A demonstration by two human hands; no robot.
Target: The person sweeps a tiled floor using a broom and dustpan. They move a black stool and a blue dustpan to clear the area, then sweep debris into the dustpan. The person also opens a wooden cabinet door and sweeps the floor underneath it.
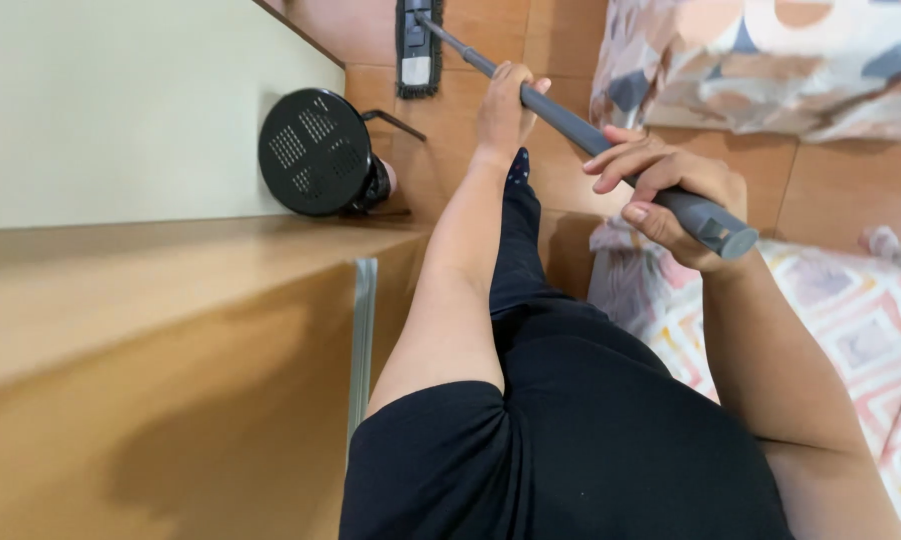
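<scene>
One mop handle (581, 122), two hands gripping: left hand (503, 110), right hand (671, 195).

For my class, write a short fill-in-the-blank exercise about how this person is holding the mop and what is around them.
1. Both hands grip the grey ____ of the flat mop.
2. The left hand holds it nearer the mop head than the ____ hand does.
3. The round black fan stands on the floor against the ____.
4. The floor is laid with ____ tiles.

Missing words: handle; right; wall; brown
</scene>
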